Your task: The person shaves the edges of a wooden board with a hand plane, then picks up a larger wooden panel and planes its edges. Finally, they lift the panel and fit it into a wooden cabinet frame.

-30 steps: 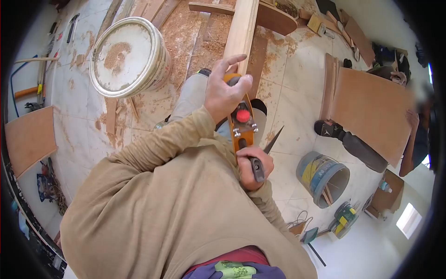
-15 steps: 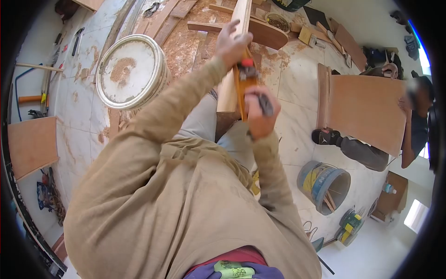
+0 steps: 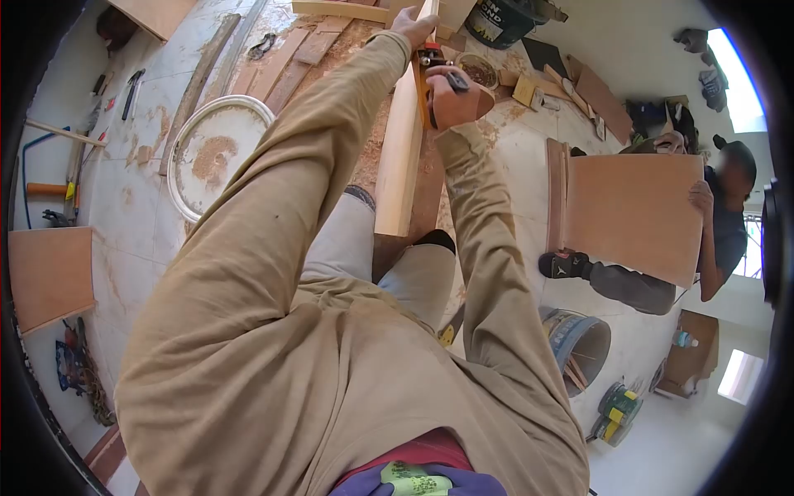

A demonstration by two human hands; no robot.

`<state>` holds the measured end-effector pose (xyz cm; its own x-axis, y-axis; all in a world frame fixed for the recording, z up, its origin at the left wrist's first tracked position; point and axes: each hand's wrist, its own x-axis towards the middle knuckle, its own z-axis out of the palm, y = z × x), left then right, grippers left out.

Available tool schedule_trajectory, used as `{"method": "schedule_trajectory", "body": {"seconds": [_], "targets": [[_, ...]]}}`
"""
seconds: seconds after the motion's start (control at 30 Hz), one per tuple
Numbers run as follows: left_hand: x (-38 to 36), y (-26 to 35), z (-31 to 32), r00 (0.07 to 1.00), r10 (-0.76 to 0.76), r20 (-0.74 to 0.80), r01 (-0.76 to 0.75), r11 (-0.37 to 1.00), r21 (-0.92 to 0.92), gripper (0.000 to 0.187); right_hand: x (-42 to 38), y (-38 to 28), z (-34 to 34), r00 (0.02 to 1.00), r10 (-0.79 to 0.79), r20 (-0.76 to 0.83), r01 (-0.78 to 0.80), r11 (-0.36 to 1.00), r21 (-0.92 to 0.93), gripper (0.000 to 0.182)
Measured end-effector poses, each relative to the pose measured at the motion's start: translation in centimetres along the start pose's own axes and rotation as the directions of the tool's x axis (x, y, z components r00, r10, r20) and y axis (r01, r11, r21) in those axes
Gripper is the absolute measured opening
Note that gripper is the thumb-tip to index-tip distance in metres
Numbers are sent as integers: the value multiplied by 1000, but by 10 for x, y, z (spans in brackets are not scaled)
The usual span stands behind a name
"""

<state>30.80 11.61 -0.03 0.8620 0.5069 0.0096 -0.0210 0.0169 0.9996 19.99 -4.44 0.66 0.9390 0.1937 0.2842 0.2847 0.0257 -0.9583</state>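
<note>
A hand plane (image 3: 424,91) with an orange-brown body and metal fittings rests along the edge of a long pale wooden beam (image 3: 399,169). The beam's near end lies above my knees. My right hand (image 3: 453,101) is closed around the plane's dark rear handle. At the plane's front end, my left hand (image 3: 412,30) is wrapped over it, its fingertips partly hidden. Both arms are stretched far forward. Under the beam, a brown board runs alongside its right side.
A white lidded bucket (image 3: 222,153) with sawdust on top stands left. Wood shavings and planks (image 3: 285,70) cover the floor ahead. At right, another person holds a flat wooden panel (image 3: 628,211). An open bucket (image 3: 583,347) with sticks stands nearer.
Both my hands have pushed forward along the beam with the plane, away from my body. More of the beam's near end shows. The view has shifted slightly.
</note>
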Motion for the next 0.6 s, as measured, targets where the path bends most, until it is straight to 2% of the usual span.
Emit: {"method": "schedule_trajectory", "body": {"seconds": [0.03, 0.1, 0.13, 0.17, 0.23, 0.3, 0.33, 0.4, 0.43, 0.47, 0.5, 0.53, 0.57, 0.6], "targets": [[-39, 3, -4, 998, -20, 68, 27, 992, -120, 79, -25, -13, -7, 999, 30, 21, -30, 1000, -10, 12], [-114, -16, -20, 993, -8, 121, 36, 972, -230, 78, -113, -57, -28, 993, 99, 67, -95, 993, -69, 10], [-169, -13, -29, 998, -12, 61, 28, 959, -280, 73, -162, -81, -36, 973, 220, 68, -215, 974, -71, 10], [-223, -3, -45, 994, 0, 111, 27, 972, -234, 70, -208, -101, -49, 975, 190, 118, -165, 967, -194, 10], [-313, 16, -62, 991, -80, 109, 98, 980, -172, 65, -280, -127, -65, 979, 47, 198, 2, 971, -241, 11], [-321, 10, -60, 995, -59, 76, 74, 973, -218, 64, -298, -142, -68, 972, 151, 181, -94, 953, -287, 10], [-319, 8, -59, 996, -50, 69, 66, 969, -239, 63, -285, -135, -64, 979, 127, 161, -82, 962, -259, 10], [-243, 3, -40, 998, 15, 69, -1, 980, -197, 61, -222, -105, -48, 989, 97, 109, -71, 973, -219, 9], [-183, -9, -26, 999, 30, 36, -20, 967, -254, 63, -166, -80, -37, 997, -6, 73, 21, 979, -205, 7], [-119, -12, -14, 1000, 11, 10, -6, 923, -384, 68, -102, -69, -22, 999, -17, 47, 27, 974, -224, 10], [-84, 23, -10, 994, -105, 38, 112, 927, -357, 71, -40, -53, -11, 996, -46, 78, 68, 952, -299, 14], [-24, 10, -5, 988, -129, 81, 148, 934, -326, 72, 7, -27, 2, 988, -152, 14, 145, 907, -395, 15], [30, -20, 6, 995, -76, 62, 94, 914, -394, 73, 29, -21, 12, 971, -237, -25, 215, 917, -337, 14], [38, -12, 9, 994, -105, 14, 105, 946, -308, 68, 28, -18, 12, 978, -207, -32, 189, 938, -290, 14]]}}
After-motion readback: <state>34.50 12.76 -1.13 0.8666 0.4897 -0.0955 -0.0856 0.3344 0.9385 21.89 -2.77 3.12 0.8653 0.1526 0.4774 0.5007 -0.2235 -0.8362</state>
